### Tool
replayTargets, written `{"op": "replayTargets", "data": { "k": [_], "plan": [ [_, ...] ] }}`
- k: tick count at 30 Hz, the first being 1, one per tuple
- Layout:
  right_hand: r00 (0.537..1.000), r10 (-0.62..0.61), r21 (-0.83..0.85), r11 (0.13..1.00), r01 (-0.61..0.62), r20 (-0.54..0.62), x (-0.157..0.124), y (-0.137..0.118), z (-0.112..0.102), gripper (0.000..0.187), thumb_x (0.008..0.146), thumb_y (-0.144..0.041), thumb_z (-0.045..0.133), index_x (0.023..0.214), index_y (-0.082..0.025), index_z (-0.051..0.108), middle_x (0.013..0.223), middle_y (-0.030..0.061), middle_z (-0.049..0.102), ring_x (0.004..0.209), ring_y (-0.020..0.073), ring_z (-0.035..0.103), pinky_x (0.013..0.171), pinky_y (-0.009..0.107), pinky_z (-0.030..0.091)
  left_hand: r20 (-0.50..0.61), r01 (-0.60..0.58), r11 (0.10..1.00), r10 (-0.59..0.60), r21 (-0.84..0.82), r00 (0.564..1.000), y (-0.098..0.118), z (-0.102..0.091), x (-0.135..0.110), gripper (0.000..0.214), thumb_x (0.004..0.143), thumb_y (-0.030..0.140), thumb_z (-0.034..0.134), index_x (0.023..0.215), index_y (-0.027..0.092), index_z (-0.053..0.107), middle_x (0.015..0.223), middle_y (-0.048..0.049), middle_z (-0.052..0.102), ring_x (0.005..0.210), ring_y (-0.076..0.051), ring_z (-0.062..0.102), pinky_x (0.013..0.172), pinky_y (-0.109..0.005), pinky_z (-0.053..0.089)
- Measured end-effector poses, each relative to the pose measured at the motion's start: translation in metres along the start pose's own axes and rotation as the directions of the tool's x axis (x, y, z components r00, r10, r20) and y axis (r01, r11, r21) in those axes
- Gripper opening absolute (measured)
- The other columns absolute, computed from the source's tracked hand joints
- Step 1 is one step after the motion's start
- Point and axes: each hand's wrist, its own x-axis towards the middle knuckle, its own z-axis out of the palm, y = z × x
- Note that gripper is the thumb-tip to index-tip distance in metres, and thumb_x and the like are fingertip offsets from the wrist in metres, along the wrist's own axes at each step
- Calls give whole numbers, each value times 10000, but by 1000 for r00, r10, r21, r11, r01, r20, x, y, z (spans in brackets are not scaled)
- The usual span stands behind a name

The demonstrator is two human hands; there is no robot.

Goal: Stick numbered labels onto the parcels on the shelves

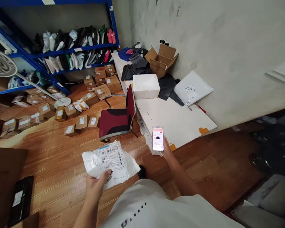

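My left hand [97, 186] grips the lower edge of a white plastic parcel bag [110, 163], its barcode label facing up. My right hand [166, 148] holds a lit smartphone [158, 139] upright by its side, the screen turned toward me. Both are held above the wooden floor, with the phone near the corner of a white table [178, 120]. The parcel hangs left of the phone and does not touch it.
A red and black chair [118, 118] stands at the table. The table carries a white foam box [146, 86], an open cardboard box [161, 60], black bags and a white mailer [192, 88]. Several small labelled boxes [71, 118] litter the floor. Blue shelves [73, 50] hold packed goods; a fan [1, 65] stands left.
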Motion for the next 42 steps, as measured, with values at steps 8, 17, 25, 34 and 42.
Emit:
{"op": "replayTargets", "data": {
  "k": [8, 17, 25, 34, 42],
  "plan": [
    [938, -84, -188, 982, 20, -338, 52, 9, -65, 489, 822, -593, 467, 1070, -183, 566, 1027, 81, 684, 914, 238, 649, 758, 365, 533, 54, 58, 998, -59, 7, 997, 2, 25, 16, 444, 474, 305, 820, 868, 140, 701, 831, -74, 750, 876, -279, 695, 773, -351, 578],
    [995, -95, -309, 946, 102, 38, -7, -13, 7, 448, 777, -607, 588, 838, -172, 674, 868, 88, 694, 853, 222, 629, 814, 351, 504, 179, 7, 999, -16, 54, 984, 6, 45, 16, 402, 518, 333, 820, 839, 110, 723, 859, -113, 757, 783, -277, 710, 704, -345, 590],
    [532, 125, -168, 985, 34, 838, -75, -65, 129, 564, 718, -536, 735, 1161, -211, 610, 1079, 67, 673, 945, 218, 629, 843, 345, 490, 267, -166, 978, 127, 127, 955, 31, 28, 8, 349, 626, 272, 756, 931, 102, 737, 967, -129, 749, 875, -285, 706, 792, -373, 575],
    [261, 170, -213, 966, 146, 950, -125, -39, 314, 574, 769, -366, 743, 1291, -248, 534, 1262, 73, 613, 1104, 244, 591, 944, 397, 470, -173, -185, 978, 167, -95, 971, 60, -106, 18, 439, 674, 376, 720, 1003, 85, 705, 1028, -141, 734, 982, -313, 679, 879, -417, 540],
    [-14, 146, -144, 985, 100, 989, -204, 52, 572, 624, 770, -339, 744, 1331, -258, 481, 1265, 75, 622, 1116, 250, 602, 970, 422, 475, -442, -514, 715, 311, -475, 841, 92, -307, 63, 443, 721, 230, 568, 1154, 159, 630, 1194, -113, 676, 1144, -295, 604, 989, -443, 466]
  ]
}}
